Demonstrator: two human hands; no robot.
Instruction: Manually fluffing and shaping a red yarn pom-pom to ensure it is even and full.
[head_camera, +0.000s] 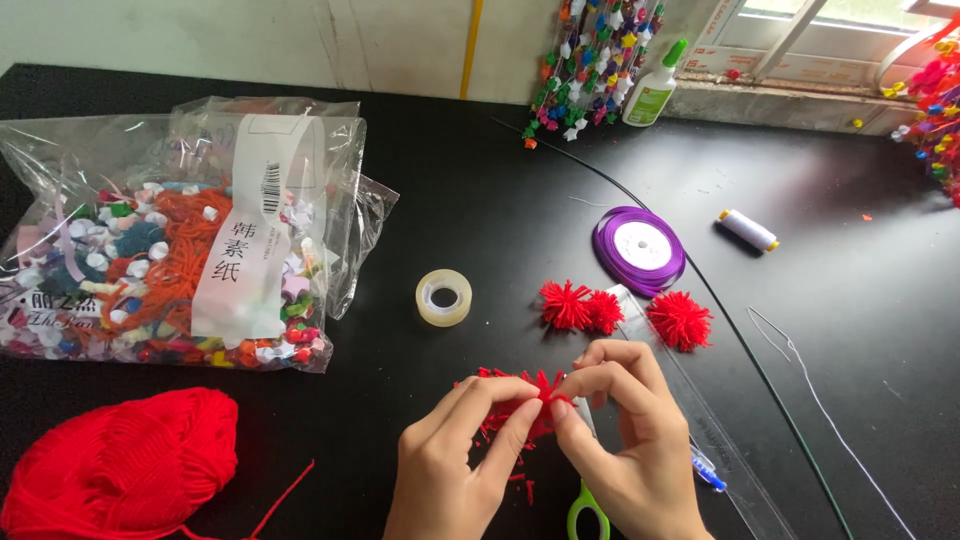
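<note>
- Fingers (545, 400) of both hands pinch one red yarn pompom (520, 400) from either side, low centre of the desk (500, 200); left hand (455, 465) grips its left half, right hand (630, 440) its right half.
- Pompom in hand looks unfinished: ragged strands stick out, loose red clippings (520, 480) lie on the desk just below it.
- Done so far, judging by the layout: three finished red pompoms (625, 315) sit just beyond the hands, two touching each other, the third apart to the right, beside a purple ribbon spool (640, 248).
- Left: fluffing or trimming of this one, my guess. Plenty of stock: red yarn ball (120, 470) at lower left.
- Green-handled scissors (588, 515) lie under the right hand, mostly covered and cut by the frame edge.
- Clear ruler (700, 430) runs diagonally under the right hand; a blue pen (708, 472) peeks out beside it.
- Also about: tape roll (444, 297), white thread spool (748, 230), glue bottle (650, 85), clear bag of mixed craft bits (180, 240), thin dark wire (740, 340) across the desk.
- Hard to tell: whether the pompom's centre is tied off, as the fingers cover it. Wrists cut off at the bottom edge.
</note>
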